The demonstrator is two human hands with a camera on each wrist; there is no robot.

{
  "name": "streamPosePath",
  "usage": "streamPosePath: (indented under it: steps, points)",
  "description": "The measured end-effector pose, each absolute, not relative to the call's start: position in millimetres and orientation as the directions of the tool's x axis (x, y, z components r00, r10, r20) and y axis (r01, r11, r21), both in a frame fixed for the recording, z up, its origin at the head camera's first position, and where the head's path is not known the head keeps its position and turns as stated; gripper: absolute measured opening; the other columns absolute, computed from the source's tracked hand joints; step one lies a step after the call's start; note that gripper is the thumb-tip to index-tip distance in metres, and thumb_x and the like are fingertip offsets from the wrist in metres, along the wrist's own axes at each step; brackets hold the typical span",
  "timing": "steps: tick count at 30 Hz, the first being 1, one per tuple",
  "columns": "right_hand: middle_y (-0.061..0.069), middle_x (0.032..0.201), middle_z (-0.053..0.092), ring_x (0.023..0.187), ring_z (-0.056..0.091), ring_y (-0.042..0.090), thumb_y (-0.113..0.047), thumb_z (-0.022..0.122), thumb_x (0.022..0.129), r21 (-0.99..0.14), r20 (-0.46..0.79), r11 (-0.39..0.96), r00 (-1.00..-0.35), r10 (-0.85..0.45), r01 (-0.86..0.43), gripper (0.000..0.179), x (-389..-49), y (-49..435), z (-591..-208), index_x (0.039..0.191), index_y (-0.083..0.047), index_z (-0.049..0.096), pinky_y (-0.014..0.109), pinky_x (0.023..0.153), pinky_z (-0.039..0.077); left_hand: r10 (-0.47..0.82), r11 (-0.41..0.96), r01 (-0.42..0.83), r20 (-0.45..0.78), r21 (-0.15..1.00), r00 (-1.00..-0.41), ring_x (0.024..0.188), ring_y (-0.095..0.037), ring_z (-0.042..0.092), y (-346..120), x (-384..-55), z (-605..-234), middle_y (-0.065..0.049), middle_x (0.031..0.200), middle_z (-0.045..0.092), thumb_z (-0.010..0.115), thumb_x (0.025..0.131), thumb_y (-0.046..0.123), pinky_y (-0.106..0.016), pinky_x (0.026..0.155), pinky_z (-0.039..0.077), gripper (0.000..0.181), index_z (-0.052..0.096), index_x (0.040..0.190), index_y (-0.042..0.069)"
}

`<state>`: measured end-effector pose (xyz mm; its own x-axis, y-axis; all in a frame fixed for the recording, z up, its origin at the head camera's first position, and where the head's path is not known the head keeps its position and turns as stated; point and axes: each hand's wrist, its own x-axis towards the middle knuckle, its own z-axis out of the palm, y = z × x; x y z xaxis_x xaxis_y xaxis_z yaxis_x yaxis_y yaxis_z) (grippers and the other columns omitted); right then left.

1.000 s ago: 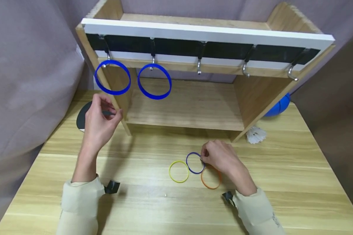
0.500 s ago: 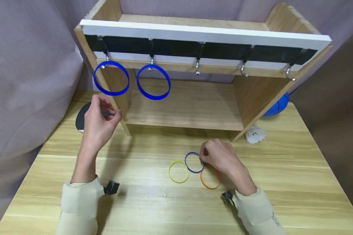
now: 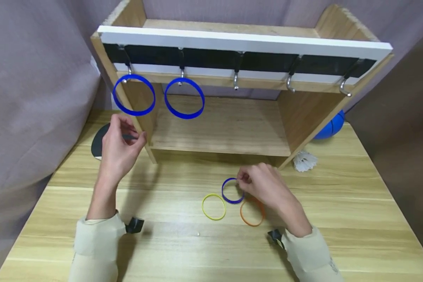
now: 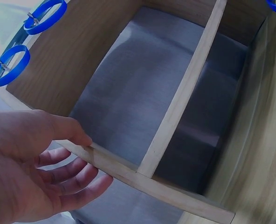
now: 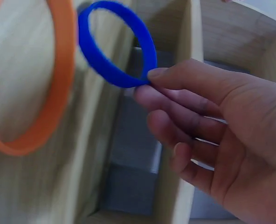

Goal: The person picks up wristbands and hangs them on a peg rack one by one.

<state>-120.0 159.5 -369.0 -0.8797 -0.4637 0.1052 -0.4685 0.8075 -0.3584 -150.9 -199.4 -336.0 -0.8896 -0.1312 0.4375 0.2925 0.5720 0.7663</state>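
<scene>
In the head view my left hand (image 3: 121,145) grips the front edge of the wooden shelf's left side panel (image 4: 124,170), thumb on one face and fingers on the other. My right hand (image 3: 264,184) pinches the edge of a blue silicone wristband (image 5: 103,67) between thumb and fingertips. That band is tilted, its near side close to the tabletop. On the table beside it lie a yellow wristband (image 3: 203,207) and an orange wristband (image 3: 252,225), the latter partly behind my right hand. Two more blue wristbands, one at left (image 3: 137,112) and another (image 3: 187,116), hang on the two leftmost hooks.
The shelf's white front rail (image 3: 246,36) carries a row of metal hooks; the middle hook (image 3: 236,80) and those right of it bear no bands. A shuttlecock (image 3: 304,161) and blue ball (image 3: 333,127) sit at right. A dark rounded object (image 3: 98,143) lies partly behind my left hand.
My right hand has moved slightly up and away, tilting the blue wristband that lay flat before. My left hand keeps its grip on the side panel.
</scene>
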Motion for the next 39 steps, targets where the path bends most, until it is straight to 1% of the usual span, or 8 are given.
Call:
streamPosePath:
  steps: [4, 7, 13, 20, 25, 30, 35, 39]
  points:
    - [-0.012, 0.072, 0.065, 0.057, 0.055, 0.003, -0.012, 0.074, 0.082, -0.340, 0.252, 0.784, -0.853, -0.456, -0.519, 0.005, -116.0, 160.6, -355.9, 0.083, -0.017, 0.073, 0.026, 0.049, 0.046, -0.133, 0.575, 0.290, 0.438, 0.765, -0.889, 0.083, -0.014, 0.061, -198.7, -151.5, -336.2, -0.007, 0.099, 0.060, 0.070, 0.084, 0.001, -0.013, 0.063, 0.052, 0.036, 0.048, 0.113, -0.001]
    - [-0.012, 0.073, 0.065, 0.055, 0.054, 0.005, -0.015, 0.076, 0.083, -0.308, 0.403, 0.768, -0.808, -0.430, -0.562, 0.004, -111.9, 159.0, -343.1, 0.083, -0.018, 0.072, 0.024, 0.046, 0.042, -0.136, 0.575, 0.289, 0.438, 0.765, -0.889, 0.083, -0.015, 0.061, -198.4, -151.5, -335.9, -0.008, 0.098, 0.060, 0.070, 0.084, 0.001, -0.013, 0.063, 0.052, 0.035, 0.048, 0.112, -0.001]
    - [-0.004, 0.080, 0.070, 0.064, 0.060, 0.008, -0.013, 0.077, 0.082, -0.266, 0.681, 0.691, -0.638, -0.359, -0.672, 0.005, -105.5, 148.5, -301.6, 0.087, -0.012, 0.075, 0.020, 0.048, 0.045, -0.133, 0.567, 0.299, 0.444, 0.768, -0.886, 0.083, -0.018, 0.062, -197.2, -151.2, -334.4, -0.010, 0.096, 0.060, 0.068, 0.084, 0.000, -0.012, 0.062, 0.051, 0.034, 0.048, 0.111, -0.003]
    - [0.003, 0.080, 0.072, 0.066, 0.059, 0.017, -0.021, 0.067, 0.088, -0.256, 0.878, 0.626, -0.449, -0.169, -0.737, 0.021, -102.0, 125.4, -240.5, 0.087, -0.003, 0.076, 0.020, 0.050, 0.038, -0.142, 0.572, 0.292, 0.444, 0.766, -0.885, 0.084, -0.017, 0.062, -196.5, -151.6, -333.8, -0.008, 0.098, 0.059, 0.069, 0.084, 0.001, -0.013, 0.063, 0.052, 0.035, 0.048, 0.112, -0.002]
    - [0.003, 0.073, 0.070, 0.058, 0.053, 0.021, -0.019, 0.068, 0.087, -0.212, 0.950, 0.648, -0.311, -0.040, -0.732, 0.019, -106.2, 109.2, -211.4, 0.083, -0.003, 0.076, 0.029, 0.053, 0.035, -0.140, 0.572, 0.287, 0.435, 0.769, -0.889, 0.084, -0.018, 0.062, -197.0, -149.6, -334.3, -0.010, 0.097, 0.059, 0.068, 0.084, 0.001, -0.012, 0.062, 0.051, 0.035, 0.048, 0.112, -0.002]
    - [0.005, 0.074, 0.070, 0.061, 0.055, 0.025, -0.017, 0.067, 0.089, -0.119, 0.977, 0.732, -0.209, -0.033, -0.671, 0.018, -115.3, 99.0, -199.8, 0.083, -0.003, 0.076, 0.040, 0.055, 0.039, -0.139, 0.574, 0.288, 0.439, 0.766, -0.888, 0.085, -0.018, 0.062, -196.8, -149.1, -334.0, -0.010, 0.098, 0.059, 0.068, 0.084, 0.001, -0.012, 0.063, 0.050, 0.034, 0.048, 0.112, -0.002]
    - [0.007, 0.079, 0.071, 0.067, 0.061, 0.027, -0.017, 0.064, 0.091, -0.054, 0.979, 0.803, -0.191, -0.075, -0.593, 0.020, -122.9, 94.8, -202.0, 0.084, -0.001, 0.074, 0.042, 0.052, 0.045, -0.144, 0.573, 0.283, 0.434, 0.769, -0.889, 0.085, -0.019, 0.062, -196.5, -149.9, -334.2, -0.010, 0.098, 0.059, 0.068, 0.084, 0.001, -0.012, 0.063, 0.051, 0.034, 0.048, 0.112, -0.002]
    - [0.009, 0.083, 0.072, 0.066, 0.060, 0.028, -0.017, 0.062, 0.093, -0.024, 0.970, 0.837, -0.216, -0.113, -0.547, 0.021, -126.5, 94.2, -205.7, 0.086, -0.001, 0.074, 0.040, 0.044, 0.040, -0.142, 0.574, 0.283, 0.433, 0.769, -0.890, 0.085, -0.019, 0.062, -196.8, -150.8, -335.2, -0.010, 0.098, 0.059, 0.068, 0.085, 0.000, -0.012, 0.063, 0.051, 0.034, 0.048, 0.112, -0.002]
